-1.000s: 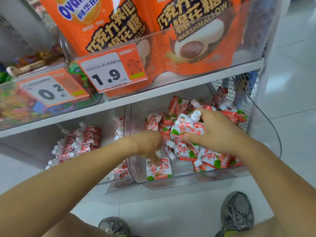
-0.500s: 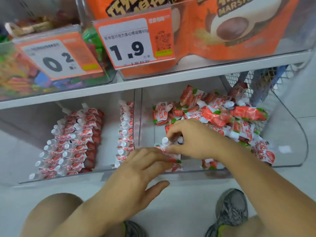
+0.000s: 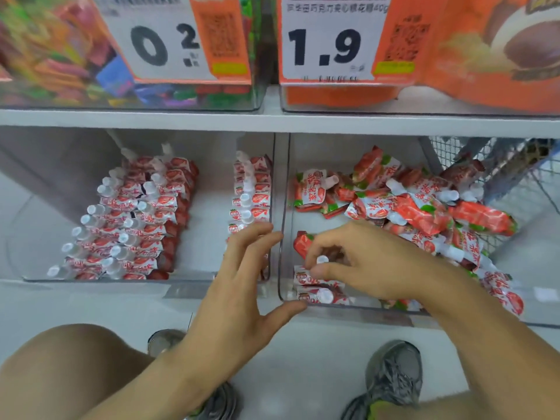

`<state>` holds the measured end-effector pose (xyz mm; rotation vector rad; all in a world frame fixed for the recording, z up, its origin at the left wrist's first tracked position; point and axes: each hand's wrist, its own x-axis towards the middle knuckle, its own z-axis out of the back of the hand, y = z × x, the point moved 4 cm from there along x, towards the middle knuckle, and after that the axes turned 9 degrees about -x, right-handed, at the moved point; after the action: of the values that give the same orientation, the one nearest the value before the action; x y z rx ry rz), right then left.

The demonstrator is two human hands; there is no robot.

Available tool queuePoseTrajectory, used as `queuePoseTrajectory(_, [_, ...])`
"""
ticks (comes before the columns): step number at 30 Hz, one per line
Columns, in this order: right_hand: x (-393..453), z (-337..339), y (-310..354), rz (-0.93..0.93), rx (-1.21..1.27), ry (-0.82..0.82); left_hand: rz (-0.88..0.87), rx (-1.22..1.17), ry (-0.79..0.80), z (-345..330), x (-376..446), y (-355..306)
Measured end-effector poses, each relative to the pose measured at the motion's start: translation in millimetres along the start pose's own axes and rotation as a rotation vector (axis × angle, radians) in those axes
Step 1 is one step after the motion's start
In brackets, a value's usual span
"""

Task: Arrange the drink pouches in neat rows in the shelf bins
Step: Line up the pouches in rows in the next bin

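My right hand (image 3: 363,262) reaches into the right bin (image 3: 472,316), fingers curled and pinching the white cap of a pouch (image 3: 306,242) at the near left corner, above two pouches (image 3: 318,287) already laid flat there. A loose pile (image 3: 424,207) fills the bin's far right. My left hand (image 3: 239,298) hovers spread wide, holding nothing, before the left bin (image 3: 91,280), where rows (image 3: 136,225) stand neat.

right hand (image 3: 360,265) pinching red-and-white white-capped drink pouch (image 3: 321,259) in clear plastic right bin (image 3: 283,207); left hand (image 3: 242,286) spread, empty, just left of it.
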<state>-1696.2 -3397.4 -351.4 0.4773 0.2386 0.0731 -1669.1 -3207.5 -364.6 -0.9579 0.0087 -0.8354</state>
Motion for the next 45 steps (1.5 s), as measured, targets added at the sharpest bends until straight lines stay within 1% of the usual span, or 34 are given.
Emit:
queuePoseTrajectory(3, [-6.2,-5.0,-2.1,-0.026,0.024,0.101,-0.014,0.018,0.012,0.3,-1.0,-0.9])
queuePoseTrajectory(4, [-8.5,-6.3,-4.8,-0.044,0.026,0.111,-0.016,0.019,0.014,-0.2,-1.3,-0.7])
queuePoseTrajectory(7, [-18.5,-5.4,-12.6,-0.091,0.004,0.071,-0.012,0.004,0.012,-1.8,-3.9,-1.4])
queuePoseTrajectory(11, [-26.0,-4.4,-11.7,-0.123,-0.033,0.107,0.007,-0.009,0.023,-3.5,-6.1,-2.7])
queuePoseTrajectory(15, [-28.9,-10.2,0.0,-0.176,-0.153,0.082,0.028,-0.022,0.011,-4.7,-5.5,-4.1])
queuePoseTrajectory(17, [-34.4,-16.5,7.8,-0.254,-0.198,0.165,0.037,-0.037,0.001,-5.9,-6.4,-5.3])
queuePoseTrajectory(19, [-35.7,-22.4,12.2,-0.315,-0.181,0.260,0.046,-0.051,-0.005,-7.3,-6.7,-5.7])
queuePoseTrajectory(22, [-22.9,-25.6,8.3,-0.247,-0.032,0.311,0.051,-0.065,-0.015,-8.8,-6.0,-4.7])
queuePoseTrajectory(27, [-10.2,-22.4,-3.8,-0.160,0.145,0.246,0.043,-0.057,-0.027,-7.4,-5.4,-4.7])
queuePoseTrajectory(29, [-13.1,-23.2,-4.6,-0.123,0.216,0.283,0.042,-0.048,-0.029,-7.3,-6.1,-5.6])
queuePoseTrajectory(31, [-20.4,-18.6,-7.1,-0.107,0.225,0.326,0.043,-0.043,-0.031,-7.5,-6.2,-6.1])
queuePoseTrajectory(32, [-24.0,-12.2,-9.6,-0.127,0.212,0.304,0.047,-0.040,-0.030,-7.8,-6.4,-6.4])
queuePoseTrajectory(33, [-26.3,-2.8,-12.2,-0.168,0.205,0.222,0.049,-0.038,-0.031,-7.9,-6.4,-6.7])
queuePoseTrajectory(34, [-26.1,9.0,-14.8,-0.210,0.204,0.078,0.048,-0.035,-0.035,-8.0,-6.4,-7.1])
queuePoseTrajectory(35, [-22.9,20.9,-17.2,-0.230,0.196,-0.101,0.046,-0.031,-0.037,-8.2,-6.3,-7.4])
queuePoseTrajectory(36, [-17.3,30.6,-19.0,-0.229,0.170,-0.261,0.046,-0.025,-0.037,-8.5,-6.7,-7.7])
queuePoseTrajectory(37, [-8.7,35.6,-19.8,-0.212,0.128,-0.364,0.044,-0.021,-0.034,-9.1,-6.7,-7.9])
queuePoseTrajectory(38, [2.6,36.7,-19.8,-0.188,0.073,-0.405,0.042,-0.021,-0.033,-9.4,-6.6,-7.9])
queuePoseTrajectory(39, [15.0,34.8,-20.4,-0.171,0.013,-0.395,0.041,-0.025,-0.034,-9.3,-6.3,-8.1])
queuePoseTrajectory(40, [27.6,30.3,-22.0,-0.165,-0.045,-0.341,0.042,-0.031,-0.038,-9.0,-5.8,-8.3])
queuePoseTrajectory(43, [55.0,13.4,-26.7,-0.179,-0.256,-0.091,0.048,-0.044,-0.052,-7.9,-4.8,-9.1])
queuePoseTrajectory(45, [60.3,6.7,-31.5,-0.177,-0.312,-0.007,0.060,-0.056,-0.060,-7.1,-3.9,-9.1])
